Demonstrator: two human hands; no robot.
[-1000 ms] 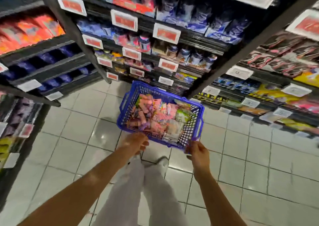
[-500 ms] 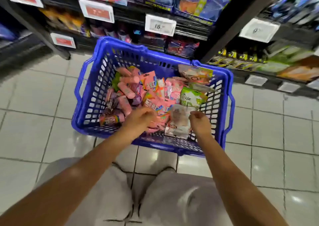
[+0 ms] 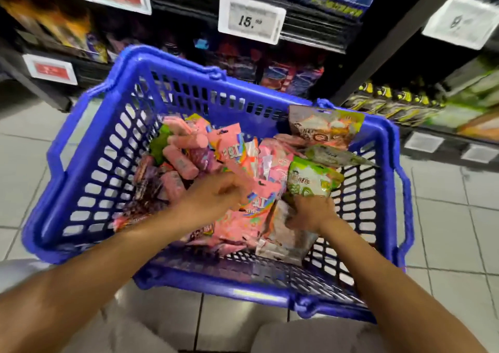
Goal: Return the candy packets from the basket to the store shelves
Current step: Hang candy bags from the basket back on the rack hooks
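Note:
A blue plastic basket (image 3: 89, 190) sits on the tiled floor, holding several candy packets: pink tubes (image 3: 181, 161), pink rainbow packets (image 3: 237, 225), green packets (image 3: 310, 180) and a pale grey packet (image 3: 286, 242). Both my hands are inside it. My left hand (image 3: 213, 198) is blurred, its fingers curled onto the top of a pink rainbow packet in the middle of the pile. My right hand (image 3: 310, 213) grips the upper edge of the pale grey packet, just below a green one. Stocked store shelves (image 3: 310, 28) stand right behind the basket.
Price tags (image 3: 251, 18) hang on the shelf edges above the basket. A dark upright post (image 3: 378, 55) divides two shelf bays. Yellow and green goods fill the low right shelves (image 3: 405, 104). My knees in light trousers (image 3: 310, 336) are at the bottom, with floor tiles on both sides.
The view has dropped closer to the basket. Both hands have gone from the near rim down into the pile, the left onto a pink packet, the right onto the pale packet.

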